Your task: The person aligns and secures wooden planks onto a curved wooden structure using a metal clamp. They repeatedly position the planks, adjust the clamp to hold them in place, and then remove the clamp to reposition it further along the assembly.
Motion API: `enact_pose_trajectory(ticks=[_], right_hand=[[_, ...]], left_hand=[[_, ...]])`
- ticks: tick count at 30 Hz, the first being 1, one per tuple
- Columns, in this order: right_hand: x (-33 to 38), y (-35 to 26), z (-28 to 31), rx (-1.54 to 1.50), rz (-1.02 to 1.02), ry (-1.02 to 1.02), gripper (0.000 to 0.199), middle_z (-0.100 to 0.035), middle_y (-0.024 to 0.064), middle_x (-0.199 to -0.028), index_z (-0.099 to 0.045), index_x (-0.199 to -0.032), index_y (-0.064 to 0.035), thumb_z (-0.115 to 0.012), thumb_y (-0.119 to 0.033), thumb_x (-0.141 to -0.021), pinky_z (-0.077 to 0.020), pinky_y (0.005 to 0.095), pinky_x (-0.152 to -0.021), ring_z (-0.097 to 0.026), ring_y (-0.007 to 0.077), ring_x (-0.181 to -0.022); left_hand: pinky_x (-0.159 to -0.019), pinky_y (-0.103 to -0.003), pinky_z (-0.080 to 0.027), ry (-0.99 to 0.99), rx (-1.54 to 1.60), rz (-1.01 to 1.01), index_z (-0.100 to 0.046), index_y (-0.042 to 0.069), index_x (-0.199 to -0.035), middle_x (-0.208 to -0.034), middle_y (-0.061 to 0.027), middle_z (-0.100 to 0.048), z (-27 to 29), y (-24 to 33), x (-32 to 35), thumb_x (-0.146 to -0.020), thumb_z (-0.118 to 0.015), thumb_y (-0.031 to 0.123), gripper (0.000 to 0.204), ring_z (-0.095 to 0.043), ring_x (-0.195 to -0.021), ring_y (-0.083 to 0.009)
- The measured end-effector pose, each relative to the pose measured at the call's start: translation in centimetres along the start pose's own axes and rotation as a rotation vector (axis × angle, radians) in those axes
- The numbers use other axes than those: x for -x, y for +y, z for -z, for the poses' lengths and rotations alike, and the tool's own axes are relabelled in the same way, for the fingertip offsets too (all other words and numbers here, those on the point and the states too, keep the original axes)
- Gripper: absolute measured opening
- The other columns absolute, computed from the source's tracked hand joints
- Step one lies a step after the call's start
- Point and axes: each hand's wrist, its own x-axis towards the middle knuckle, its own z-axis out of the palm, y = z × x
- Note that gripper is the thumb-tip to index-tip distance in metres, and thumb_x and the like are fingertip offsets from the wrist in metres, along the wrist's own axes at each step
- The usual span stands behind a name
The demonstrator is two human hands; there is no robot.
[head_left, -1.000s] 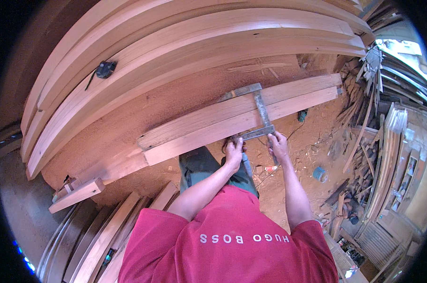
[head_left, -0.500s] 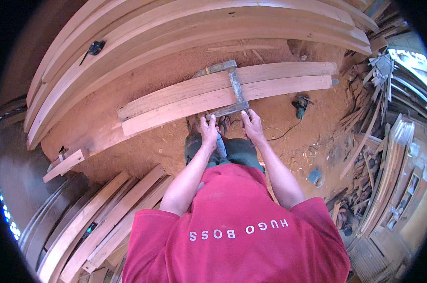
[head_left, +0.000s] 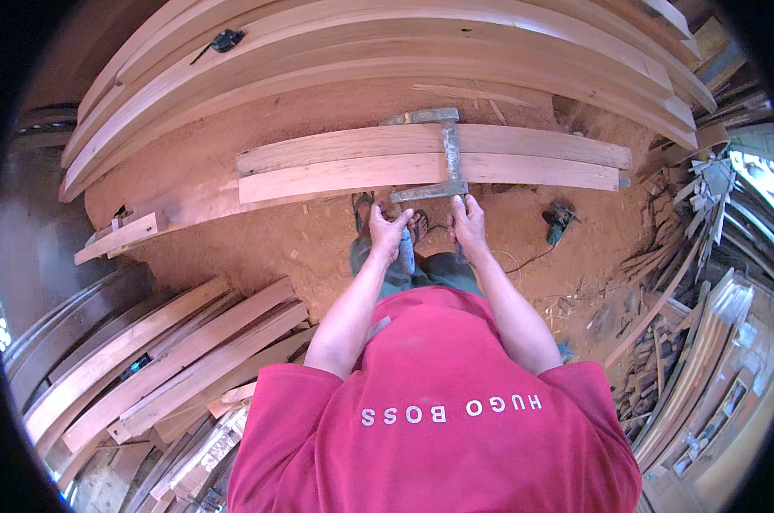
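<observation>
Two long pale wooden planks (head_left: pixel 353 167) lie side by side on the red sawdust floor in front of me. A grey metal bar clamp (head_left: pixel 451 154) crosses them near the middle, with one jaw at the far edge and one at the near edge. My left hand (head_left: pixel 388 231) is closed at the left end of the near jaw. My right hand (head_left: pixel 470 222) grips the same jaw at its right end, fingers on the metal. A grey handle-like thing (head_left: pixel 406 254) shows under my left hand; what it is I cannot tell. My sandalled feet stand just behind the hands.
A stack of long planks (head_left: pixel 387 43) runs across the back, with a small black object (head_left: pixel 227 38) on it. A green power tool (head_left: pixel 559 218) with a cord lies on the floor at the right. More planks (head_left: pixel 164 359) lie lower left, scrap wood (head_left: pixel 694 308) at the right.
The view has swung, so the two planks now lie level across the picture instead of slanting. Both hands have stayed at the clamp's near jaw.
</observation>
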Motion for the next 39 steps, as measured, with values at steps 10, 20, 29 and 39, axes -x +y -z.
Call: enact_pose_trajectory(ticks=[10,20,29,39], right_hand=[[-0.4,0.6,0.1,0.031,0.01,-0.045,0.027,-0.05,0.0004,-0.062,-0.047,-0.093,-0.0117,-0.049,-0.035,-0.105,-0.0369,0.0259,-0.035,-0.045,0.0082,-0.041],[-0.1,0.6,-0.2,0.037,-0.014,-0.046,0.027,-0.053,0.0021,-0.064,-0.05,-0.094,-0.0103,-0.049,-0.035,-0.106,-0.0439,0.0281,-0.042,-0.052,0.0115,-0.047],[-0.4,1.8,0.9,0.117,-0.066,-0.084,0.035,-0.059,0.0067,-0.07,-0.053,-0.104,-0.0085,-0.052,-0.044,-0.103,-0.0512,0.0325,-0.047,-0.059,0.0172,-0.052],[2.2,3.1,1.2,0.349,-0.041,0.037,0.039,-0.06,0.0046,-0.073,-0.058,-0.1,-0.0094,-0.046,-0.046,-0.104,-0.0517,0.0337,-0.054,-0.061,0.0174,-0.059]], left_hand=[[-0.057,-0.027,-0.053,-0.072,0.15,0.136,-0.056,0.006,-0.121,-0.083,-0.0054,-0.068,0.4,-2.6,0.3,-0.101,-0.06,0.025,0.028,-0.063,-0.068,-0.0124],[-0.069,-0.036,-0.053,0.168,-0.284,-0.111,-0.067,0.0,-0.101,-0.086,-0.0137,-0.072,0.6,-4.8,-0.6,-0.087,-0.076,0.026,0.031,-0.068,-0.078,-0.0192],[-0.085,-0.035,-0.054,-0.031,-0.247,0.001,-0.07,0.0,-0.114,-0.1,-0.0141,-0.075,2.2,-7.3,-1.0,-0.092,-0.069,0.025,0.033,-0.071,-0.092,-0.0208],[-0.075,-0.036,-0.056,-0.152,-0.264,0.042,-0.064,0.002,-0.126,-0.1,-0.0172,-0.073,10.2,-14.3,1.8,-0.092,-0.068,0.037,0.05,-0.07,-0.081,-0.0225]])
